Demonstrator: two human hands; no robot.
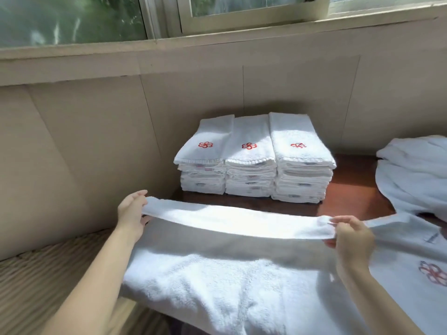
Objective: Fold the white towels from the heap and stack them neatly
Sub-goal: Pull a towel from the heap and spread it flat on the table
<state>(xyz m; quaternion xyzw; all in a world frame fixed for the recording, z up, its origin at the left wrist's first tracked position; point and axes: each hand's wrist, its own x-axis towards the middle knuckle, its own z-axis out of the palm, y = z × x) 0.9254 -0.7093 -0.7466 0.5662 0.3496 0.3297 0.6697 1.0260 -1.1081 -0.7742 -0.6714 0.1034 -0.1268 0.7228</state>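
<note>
Holding a towel (217, 274) by its far edge, I pinch one corner in my left hand (131, 211) and the other in my right hand (350, 240), fingers curled onto the cloth. That edge is raised off the counter (350, 189); the rest lies spread in front of me. Three stacks (251, 155) stand against the wall (193, 97) beyond, and the heap (416, 170) lies to my right. I judge this the first fold. Next I should bring the raised edge towards me, match it to the near edge and keep the corners square.
</note>
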